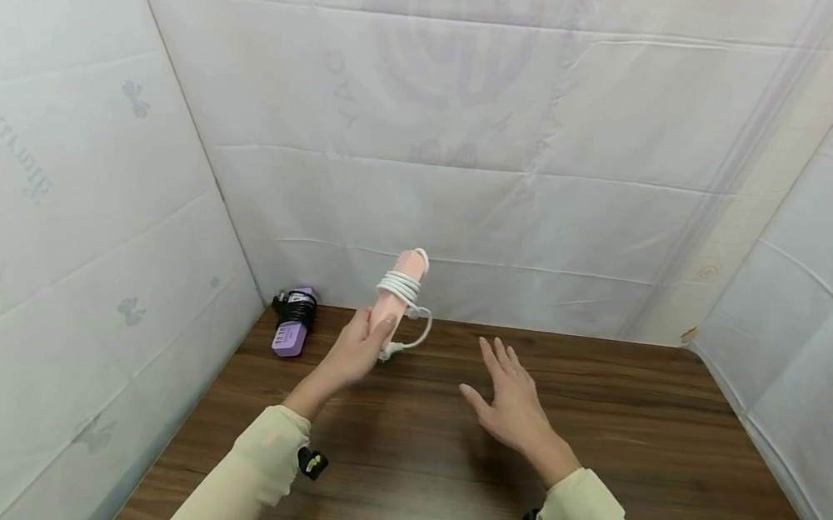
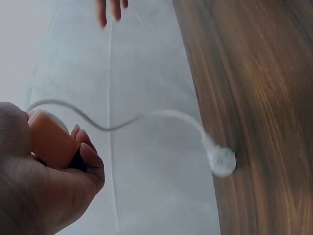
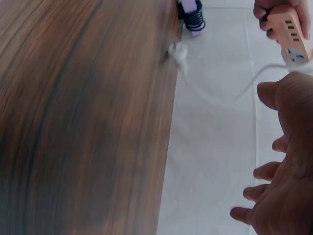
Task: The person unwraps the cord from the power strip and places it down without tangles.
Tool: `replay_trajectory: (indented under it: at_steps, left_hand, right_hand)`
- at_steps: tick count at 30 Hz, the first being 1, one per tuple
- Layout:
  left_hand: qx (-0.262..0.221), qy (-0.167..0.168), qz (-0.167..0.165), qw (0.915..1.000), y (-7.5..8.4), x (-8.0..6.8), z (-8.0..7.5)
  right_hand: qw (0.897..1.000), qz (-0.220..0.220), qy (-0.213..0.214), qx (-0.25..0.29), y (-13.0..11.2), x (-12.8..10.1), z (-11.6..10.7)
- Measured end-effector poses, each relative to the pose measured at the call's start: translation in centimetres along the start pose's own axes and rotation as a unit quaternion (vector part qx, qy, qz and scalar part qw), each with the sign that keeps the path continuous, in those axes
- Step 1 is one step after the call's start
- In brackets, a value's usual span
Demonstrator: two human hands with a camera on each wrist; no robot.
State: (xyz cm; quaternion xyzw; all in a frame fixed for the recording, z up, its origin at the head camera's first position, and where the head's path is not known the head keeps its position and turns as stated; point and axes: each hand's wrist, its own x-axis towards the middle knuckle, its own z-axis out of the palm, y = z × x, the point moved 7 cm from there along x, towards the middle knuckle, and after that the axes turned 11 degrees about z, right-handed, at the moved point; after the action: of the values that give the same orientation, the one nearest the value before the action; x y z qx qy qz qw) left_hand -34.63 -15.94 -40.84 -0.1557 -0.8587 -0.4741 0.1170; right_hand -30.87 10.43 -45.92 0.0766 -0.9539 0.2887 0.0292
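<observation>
Above the table (image 1: 669, 452), the left hand (image 1: 356, 353) grips the pink power strip (image 1: 398, 292); the right hand (image 1: 516, 403) hovers beside it, fingers spread.

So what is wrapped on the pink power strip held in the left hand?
A white cord coils around the pink power strip; its plug dangles. The left hand covers the strip's lower end.

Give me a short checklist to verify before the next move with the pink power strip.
1. Left hand grips the pink power strip: ok.
2. Strip lifted off the wooden table: ok.
3. White cord fully wound: not ok, a loose loop hangs with the plug free.
4. Right hand free and open: ok.
5. Purple power strip apart from the hands: ok.
6. Firmness of the grip: cannot tell.
</observation>
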Motion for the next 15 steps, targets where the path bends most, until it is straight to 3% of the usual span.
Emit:
replay_trajectory:
  at_steps: [6, 15]
  left_hand:
    - [-0.015, -0.018, 0.018, 0.9995, 1.1, -0.3, 1.5]
    - [-0.062, -0.051, 0.018, 0.9966, 1.1, -0.5, 3.6]
  right_hand:
    - [0.996, -0.037, -0.025, 0.078, -2.6, 0.9, 0.6]
    - [0.987, -0.085, 0.063, 0.117, -6.4, 3.2, -0.1]
